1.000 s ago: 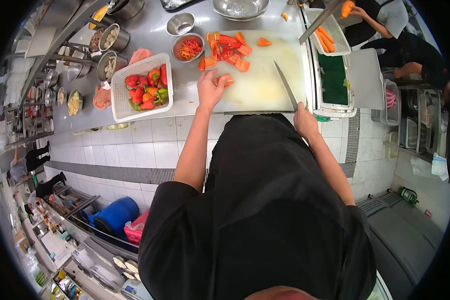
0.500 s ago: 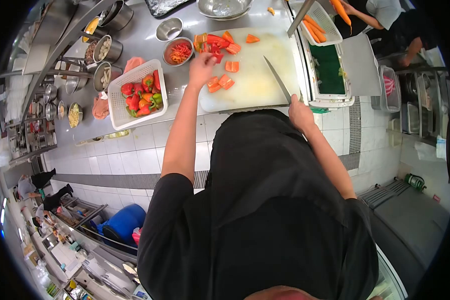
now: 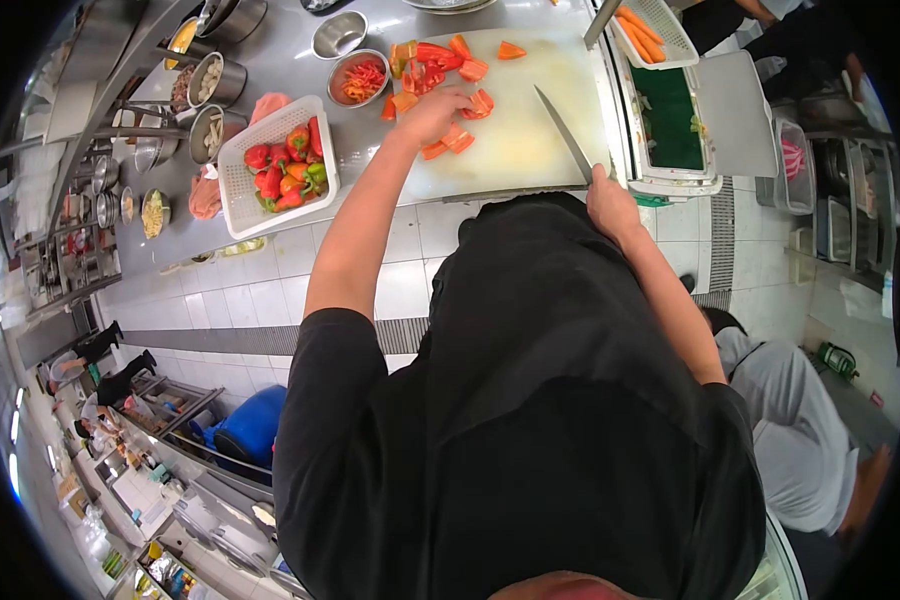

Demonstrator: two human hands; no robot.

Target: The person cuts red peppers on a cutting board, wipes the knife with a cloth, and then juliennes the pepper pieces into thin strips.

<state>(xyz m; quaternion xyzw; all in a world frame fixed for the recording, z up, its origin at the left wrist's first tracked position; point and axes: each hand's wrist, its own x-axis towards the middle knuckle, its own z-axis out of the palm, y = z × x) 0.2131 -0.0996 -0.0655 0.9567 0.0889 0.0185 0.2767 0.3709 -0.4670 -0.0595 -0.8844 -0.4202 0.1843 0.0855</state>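
My left hand (image 3: 436, 114) is over the white cutting board (image 3: 530, 150), its fingertips curled against an orange-red bell pepper piece (image 3: 478, 104). Around it lie more cut pieces: red pepper strips (image 3: 432, 56) behind, and orange pieces (image 3: 457, 138) nearer the board's front edge. My right hand (image 3: 612, 204) grips a long kitchen knife (image 3: 564, 133) by its handle. The blade rests on or just above the right part of the board, pointing away from me. Left of the board, a steel bowl (image 3: 360, 78) holds sliced red pepper.
A white basket (image 3: 232, 190) of whole peppers stands at the left, with steel pots (image 3: 216, 80) beyond it. On the right are a basket of carrots (image 3: 645, 38) and a green-lined bin (image 3: 675, 120). A person in grey trousers (image 3: 795, 430) is behind me, to the right.
My left hand has moved from the red strips toward me and right, onto an orange-red piece. The knife stays in my right hand. A person has appeared at lower right.
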